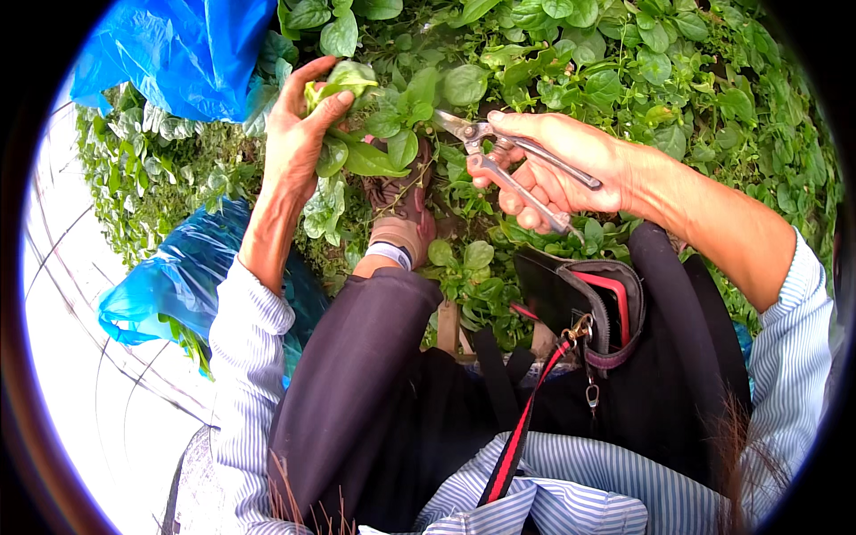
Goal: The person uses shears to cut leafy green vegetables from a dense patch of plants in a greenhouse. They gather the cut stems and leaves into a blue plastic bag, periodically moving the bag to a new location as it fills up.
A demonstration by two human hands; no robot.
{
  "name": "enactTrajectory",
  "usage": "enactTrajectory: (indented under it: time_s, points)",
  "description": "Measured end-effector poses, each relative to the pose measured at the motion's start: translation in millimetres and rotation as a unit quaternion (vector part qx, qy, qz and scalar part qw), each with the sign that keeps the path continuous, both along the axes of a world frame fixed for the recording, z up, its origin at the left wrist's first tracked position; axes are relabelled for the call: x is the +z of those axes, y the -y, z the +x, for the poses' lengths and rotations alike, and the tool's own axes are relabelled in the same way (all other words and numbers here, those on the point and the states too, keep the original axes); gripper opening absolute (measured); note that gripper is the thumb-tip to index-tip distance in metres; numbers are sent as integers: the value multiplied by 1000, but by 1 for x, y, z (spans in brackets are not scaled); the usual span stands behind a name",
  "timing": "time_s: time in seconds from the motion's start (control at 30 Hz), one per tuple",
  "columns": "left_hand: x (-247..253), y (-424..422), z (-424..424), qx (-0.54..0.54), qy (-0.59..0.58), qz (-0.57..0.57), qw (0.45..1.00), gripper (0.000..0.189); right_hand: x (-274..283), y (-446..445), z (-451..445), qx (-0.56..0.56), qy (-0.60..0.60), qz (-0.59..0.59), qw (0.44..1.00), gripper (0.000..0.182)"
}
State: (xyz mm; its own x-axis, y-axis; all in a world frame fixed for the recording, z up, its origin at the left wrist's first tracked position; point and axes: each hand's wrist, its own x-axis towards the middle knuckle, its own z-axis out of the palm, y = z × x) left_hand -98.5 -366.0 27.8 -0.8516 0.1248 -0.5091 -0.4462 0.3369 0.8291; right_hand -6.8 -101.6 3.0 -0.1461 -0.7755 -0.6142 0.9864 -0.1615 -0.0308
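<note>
My left hand point(301, 124) is closed around a bunch of green leaves point(351, 80), thumb and fingers pinching it at the upper left. Across from it, my right hand point(555, 164) holds a pair of pruning shears point(475, 134) with a coil spring between the handles. The blade points left towards leafy stems point(401, 120) between the two hands. Its handles are spread apart. Broad-leaved green plants point(602, 87) grow thickly around both hands.
Blue plastic bags lie at the upper left point(180, 53) and beside my left forearm point(194, 261), the lower one with greens inside. My shoe point(398, 194) stands among the plants. An unzipped pouch point(605, 314) on a red and black strap point(521, 428) hangs over my lap.
</note>
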Motion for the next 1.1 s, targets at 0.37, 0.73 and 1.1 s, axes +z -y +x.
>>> enactTrajectory:
  time_s: [0.37,0.73,1.1]
  points:
    - [-23,2,-15,-218,118,-84,965,21,0,14,-11,63,-70,37,995,60]
    - [-29,-3,-14,-295,10,-179,939,25,-4,14,-12,97,-120,69,986,55]
    - [7,45,-14,-40,-4,-37,998,25,13,9,-11,124,-177,128,968,56]
